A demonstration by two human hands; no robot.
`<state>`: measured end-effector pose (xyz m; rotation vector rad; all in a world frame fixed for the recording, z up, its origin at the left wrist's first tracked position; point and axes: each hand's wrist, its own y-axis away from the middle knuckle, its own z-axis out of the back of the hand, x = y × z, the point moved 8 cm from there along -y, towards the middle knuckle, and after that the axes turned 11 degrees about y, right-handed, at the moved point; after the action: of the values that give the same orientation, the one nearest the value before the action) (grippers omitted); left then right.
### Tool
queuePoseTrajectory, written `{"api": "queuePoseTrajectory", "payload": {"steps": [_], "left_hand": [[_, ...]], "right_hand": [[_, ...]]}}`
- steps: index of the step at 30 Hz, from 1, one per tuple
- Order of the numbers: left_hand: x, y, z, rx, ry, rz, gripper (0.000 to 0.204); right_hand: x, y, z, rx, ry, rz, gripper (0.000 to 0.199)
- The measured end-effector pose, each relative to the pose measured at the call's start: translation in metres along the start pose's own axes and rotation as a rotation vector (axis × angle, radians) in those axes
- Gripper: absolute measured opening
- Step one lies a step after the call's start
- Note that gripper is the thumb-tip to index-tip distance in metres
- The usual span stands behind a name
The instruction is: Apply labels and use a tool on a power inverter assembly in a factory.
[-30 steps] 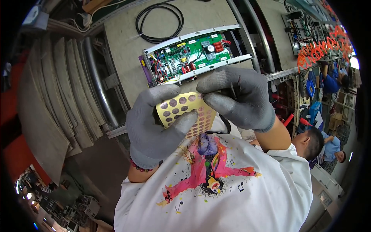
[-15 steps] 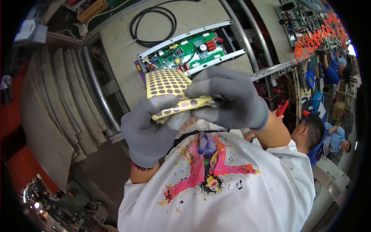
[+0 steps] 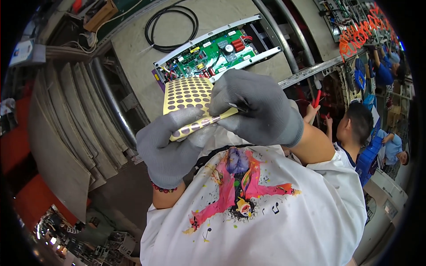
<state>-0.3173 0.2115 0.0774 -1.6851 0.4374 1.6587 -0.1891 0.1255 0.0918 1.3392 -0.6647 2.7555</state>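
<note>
A yellow sticker sheet [image 3: 188, 94] with rows of round dark stickers is bent over in front of my chest. My left hand [image 3: 166, 144], in a grey glove, is closed on its lower left part, thumb on top. Gloved too, my right hand [image 3: 257, 108] pinches the sheet's right side at the fold, its fingertips pressed to the stickers. A small dark, pointed thing [image 3: 239, 105] shows by the right fingers; its kind is unclear. Beyond the sheet, an open metal chassis [image 3: 266, 54] holding a green circuit board [image 3: 217, 54] lies on the bench.
A coiled black cable [image 3: 171, 26] lies on the bench [image 3: 128, 48] behind the chassis. Metal rails [image 3: 290, 35] run along its right. Curved grey panels [image 3: 62, 142] stand at left. At right, a co-worker [image 3: 357, 126] sits near red-handled tools [image 3: 317, 98] and orange coiled hoses [image 3: 355, 42].
My right fingers have shifted slightly left along the sheet's fold, and the dark pointed thing shows more clearly. The co-worker's hand with the red tool has moved.
</note>
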Motion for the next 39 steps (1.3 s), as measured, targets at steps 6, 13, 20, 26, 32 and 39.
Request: {"api": "queuePoseTrajectory", "payload": {"steps": [6,13,20,26,32,39], "left_hand": [[0.0,0.002,0.0,0.043,0.1,0.001,0.024],[0.003,-0.001,-0.003,0.065,0.235,0.096,0.023],[0.002,0.0,0.0,0.08,0.126,0.213,0.019],[0.001,0.002,0.008,0.005,0.179,0.333,0.017],[-0.009,-0.001,0.004,0.108,0.1,0.337,0.013],[-0.012,-0.002,0.003,0.14,0.14,0.269,0.012]], "right_hand": [[0.001,0.0,0.004,0.009,-0.136,-0.074,0.019],[0.0,-0.003,0.003,0.055,-0.12,-0.077,0.015],[0.003,-0.006,0.003,0.067,-0.081,-0.028,0.023],[0.022,-0.016,0.039,0.211,0.215,0.095,0.028],[0.045,-0.023,0.038,0.293,0.603,0.244,0.033],[0.052,-0.029,0.033,0.231,0.608,0.309,0.039]]}}
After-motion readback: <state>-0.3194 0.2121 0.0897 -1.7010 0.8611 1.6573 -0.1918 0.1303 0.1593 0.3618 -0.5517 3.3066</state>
